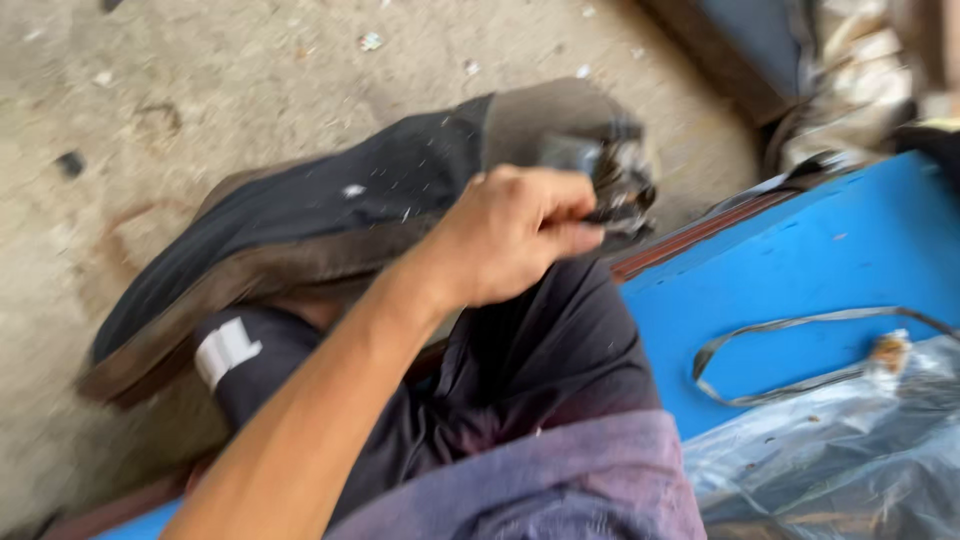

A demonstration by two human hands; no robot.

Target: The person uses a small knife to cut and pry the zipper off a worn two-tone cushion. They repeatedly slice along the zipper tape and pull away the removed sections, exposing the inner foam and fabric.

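Note:
My left hand (510,235) reaches in from the lower left and is closed on the crumpled end (615,175) of a long black shoe-like piece with a brown sole edge (300,225). The piece lies slanted across my knee, its far end pointing down-left over the floor. The picture is blurred, so the gripped end shows only as grey and black folds. My right hand is out of sight. My leg in dark shorts (530,370) sits under the hand.
A blue board or bench top (830,260) fills the right side, with a thin grey strap loop (790,330) on it and a clear plastic bag (850,450) at the lower right. Dusty concrete floor (200,90) lies beyond. Dark clutter stands at the top right.

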